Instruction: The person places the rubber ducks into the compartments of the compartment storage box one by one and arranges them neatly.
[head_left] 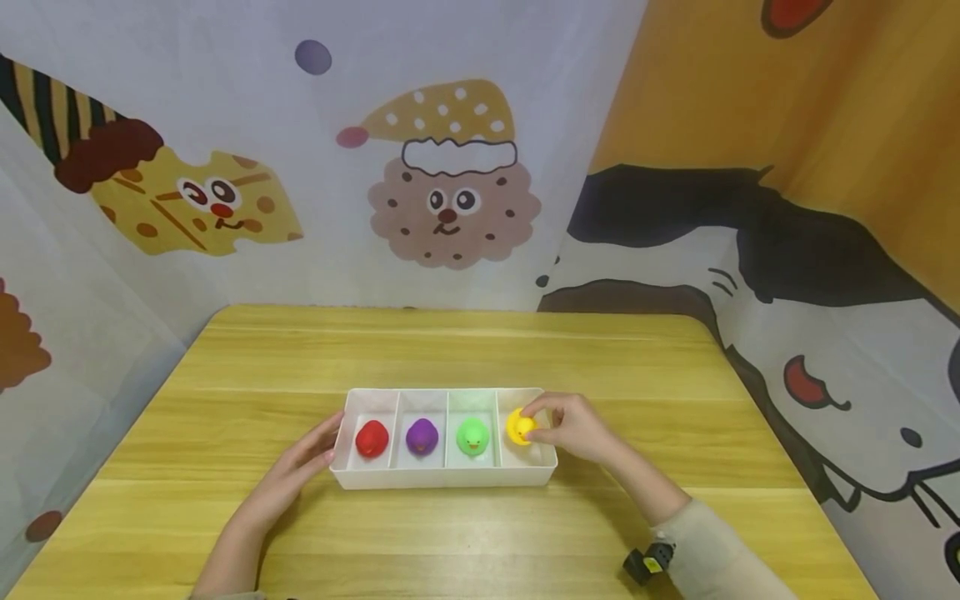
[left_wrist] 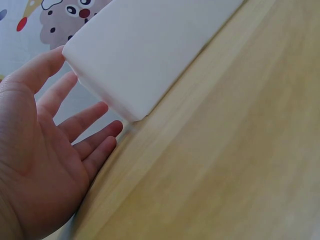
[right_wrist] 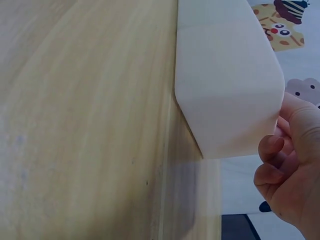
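Observation:
A white box with a row of compartments stands on the table. From left to right it holds a red toy duck, a purple toy duck, a green toy duck and a yellow toy duck. My right hand reaches over the box's right end, thumb and forefinger pinching the yellow duck. In the right wrist view the box wall hides that duck. My left hand is at the box's left end, its fingers extended and the thumb right at the top corner.
The wooden table reaches back to a printed cloth with cartoon figures. A dark wrist device sits by the right sleeve.

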